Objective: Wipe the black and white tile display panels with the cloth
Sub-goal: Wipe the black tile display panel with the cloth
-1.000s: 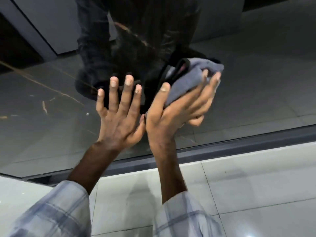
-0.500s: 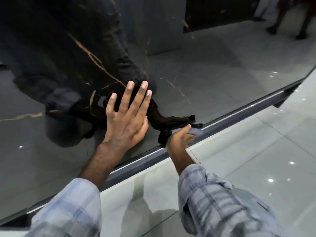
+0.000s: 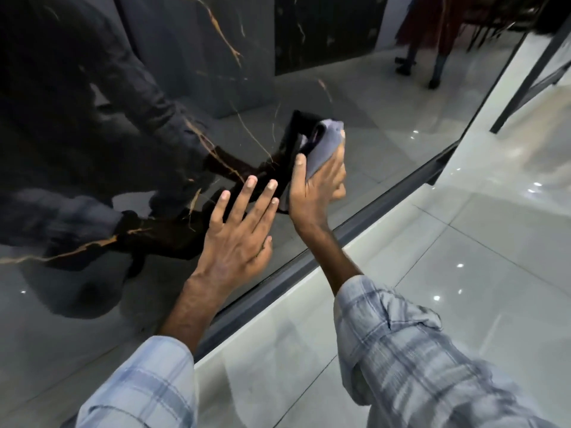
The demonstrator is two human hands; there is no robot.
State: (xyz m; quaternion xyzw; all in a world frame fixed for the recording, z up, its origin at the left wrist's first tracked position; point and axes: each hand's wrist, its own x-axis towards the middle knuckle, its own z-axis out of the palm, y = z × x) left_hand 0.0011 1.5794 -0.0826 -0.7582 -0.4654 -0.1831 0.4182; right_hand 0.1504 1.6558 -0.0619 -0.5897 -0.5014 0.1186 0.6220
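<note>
My check sleeves (image 3: 417,350) are nearest, over the white tile (image 3: 479,273). My left grip (image 3: 238,239) lies flat and loose on the black panel (image 3: 92,304), with its fingers straight. Just past it, my right grip (image 3: 315,186) clasps the grey cloth (image 3: 324,143) and presses it on the same panel, above the dark edge strip (image 3: 386,205).

— What colour is the panel (image 3: 241,97)?
— Black, veined in gold (thin, branching lines).
— And the cloth (image 3: 324,149)?
— Plain grey-blue. The sleeves (image 3: 401,350) are pale blue with a darker check; the floor tiles (image 3: 494,257) are off-white.
</note>
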